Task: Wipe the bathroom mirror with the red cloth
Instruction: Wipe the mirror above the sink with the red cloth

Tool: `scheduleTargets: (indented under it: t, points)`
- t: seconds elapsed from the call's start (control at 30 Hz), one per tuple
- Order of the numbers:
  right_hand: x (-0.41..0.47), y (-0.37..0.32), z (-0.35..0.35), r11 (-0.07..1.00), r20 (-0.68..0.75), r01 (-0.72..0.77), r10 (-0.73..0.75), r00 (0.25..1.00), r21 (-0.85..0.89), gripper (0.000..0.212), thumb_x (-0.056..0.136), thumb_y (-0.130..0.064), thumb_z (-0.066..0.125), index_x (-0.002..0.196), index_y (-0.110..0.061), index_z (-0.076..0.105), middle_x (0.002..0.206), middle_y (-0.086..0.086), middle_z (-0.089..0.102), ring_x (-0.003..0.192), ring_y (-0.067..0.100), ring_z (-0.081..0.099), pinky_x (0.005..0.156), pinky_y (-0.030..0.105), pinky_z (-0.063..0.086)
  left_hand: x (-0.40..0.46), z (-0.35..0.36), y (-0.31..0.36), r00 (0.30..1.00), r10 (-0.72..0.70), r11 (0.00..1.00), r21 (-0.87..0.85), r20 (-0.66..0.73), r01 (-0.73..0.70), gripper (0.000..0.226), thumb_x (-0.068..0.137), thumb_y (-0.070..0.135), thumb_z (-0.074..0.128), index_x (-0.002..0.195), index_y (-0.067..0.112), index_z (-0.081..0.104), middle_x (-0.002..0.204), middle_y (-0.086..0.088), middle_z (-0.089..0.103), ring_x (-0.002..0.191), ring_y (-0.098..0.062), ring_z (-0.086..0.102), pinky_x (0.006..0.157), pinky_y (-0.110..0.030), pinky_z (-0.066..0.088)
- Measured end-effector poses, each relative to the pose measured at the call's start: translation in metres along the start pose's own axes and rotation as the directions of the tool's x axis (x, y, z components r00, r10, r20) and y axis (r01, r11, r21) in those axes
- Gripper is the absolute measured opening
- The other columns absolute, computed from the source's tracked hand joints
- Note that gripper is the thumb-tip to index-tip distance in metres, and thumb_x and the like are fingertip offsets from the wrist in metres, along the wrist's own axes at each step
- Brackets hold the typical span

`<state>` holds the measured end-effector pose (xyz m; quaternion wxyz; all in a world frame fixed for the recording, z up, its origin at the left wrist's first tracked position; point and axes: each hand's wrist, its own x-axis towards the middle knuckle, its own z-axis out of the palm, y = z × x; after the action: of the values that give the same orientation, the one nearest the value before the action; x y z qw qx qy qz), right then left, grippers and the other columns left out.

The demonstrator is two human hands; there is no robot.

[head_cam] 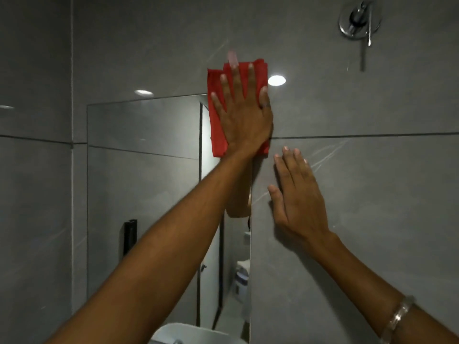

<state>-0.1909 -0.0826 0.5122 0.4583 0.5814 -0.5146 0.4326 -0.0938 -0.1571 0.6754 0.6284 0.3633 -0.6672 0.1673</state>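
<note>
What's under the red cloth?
The red cloth lies flat over the mirror's top right corner and the grey wall tile. The left hand presses on it. The corner itself is covered, so it cannot be seen.

Red cloth flat against mirror

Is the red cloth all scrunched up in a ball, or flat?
Flat. The red cloth lies as a neat folded rectangle under the open left hand, pressed against the mirror's top right corner.

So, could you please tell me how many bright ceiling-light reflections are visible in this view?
3: one beside the red cloth at, one above the mirror at, one cut off at the left edge.
</note>
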Motion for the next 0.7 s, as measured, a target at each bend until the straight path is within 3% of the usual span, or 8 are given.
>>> scheduleTargets:
  t: [0.13, 0.27, 0.37, 0.5, 0.63, 0.7]
  points:
    - [-0.004, -0.001, 0.006, 0.987, -0.036, -0.123, 0.127, 0.991, 0.106, 0.067, 0.106, -0.041, 0.031, 0.164, -0.006, 0.026, 0.174, 0.011, 0.021, 0.164, 0.026, 0.014, 0.134, 0.038, 0.014, -0.046, 0.01, -0.009, 0.998, 0.059, 0.998, 0.032, -0.004, -0.059, 0.068, 0.109, 0.052, 0.017, 0.168, 0.021, 0.005, 0.176, -0.01, -0.003, 0.163, -0.033, -0.005, 0.129, -0.06, 0.001]
    - [-0.034, -0.005, 0.009, 0.956, -0.029, -0.179, 0.19, 0.981, 0.232, 0.065, 0.109, -0.04, 0.028, 0.163, -0.004, 0.03, 0.174, 0.013, 0.023, 0.164, 0.026, 0.015, 0.134, 0.03, 0.011, -0.137, 0.028, -0.031, 0.996, 0.086, 0.996, 0.01, 0.027, -0.086, 0.069, 0.109, 0.054, 0.02, 0.167, 0.018, 0.015, 0.176, -0.013, 0.004, 0.163, -0.036, 0.002, 0.129, -0.063, 0.005]
    - [-0.064, -0.013, 0.007, 0.918, -0.011, -0.234, 0.25, 0.968, 0.322, 0.062, 0.109, -0.035, 0.032, 0.161, -0.003, 0.033, 0.173, 0.01, 0.023, 0.164, 0.025, 0.015, 0.132, 0.021, 0.009, -0.218, 0.042, -0.051, 0.984, 0.152, 0.987, 0.028, 0.097, -0.156, 0.069, 0.109, 0.053, 0.028, 0.168, 0.02, 0.012, 0.176, -0.012, 0.003, 0.163, -0.036, 0.0, 0.129, -0.064, 0.003]
    - [-0.111, -0.028, 0.0, 0.862, 0.064, -0.328, 0.33, 0.942, 0.387, 0.059, 0.108, -0.035, 0.033, 0.159, -0.007, 0.038, 0.173, 0.005, 0.024, 0.164, 0.02, 0.013, 0.131, 0.02, 0.011, -0.336, 0.045, -0.082, 0.91, 0.296, 0.953, -0.025, 0.291, -0.302, 0.11, 0.089, 0.026, 0.076, 0.167, 0.027, -0.001, 0.177, -0.004, -0.006, 0.163, -0.034, -0.009, 0.129, -0.061, -0.006]
    - [-0.165, -0.041, -0.009, 0.849, 0.18, -0.394, 0.351, 0.919, 0.352, 0.055, 0.106, -0.033, 0.034, 0.154, -0.009, 0.046, 0.17, 0.006, 0.033, 0.162, 0.021, 0.021, 0.13, 0.017, 0.013, -0.423, 0.021, -0.116, 0.825, 0.329, 0.944, -0.155, 0.459, -0.291, 0.127, 0.067, -0.006, 0.074, 0.167, 0.028, 0.005, 0.177, -0.002, -0.005, 0.163, -0.032, -0.005, 0.13, -0.051, -0.012]
    - [-0.196, -0.047, -0.015, 0.824, 0.235, -0.457, 0.397, 0.887, 0.334, 0.052, 0.106, -0.03, 0.035, 0.147, -0.005, 0.054, 0.162, 0.011, 0.045, 0.157, 0.023, 0.033, 0.129, 0.018, 0.019, -0.46, 0.003, -0.131, 0.767, 0.339, 0.94, -0.221, 0.545, -0.259, 0.121, 0.059, -0.01, 0.068, 0.165, 0.025, 0.02, 0.175, -0.004, 0.008, 0.162, -0.033, 0.0, 0.131, -0.051, -0.005]
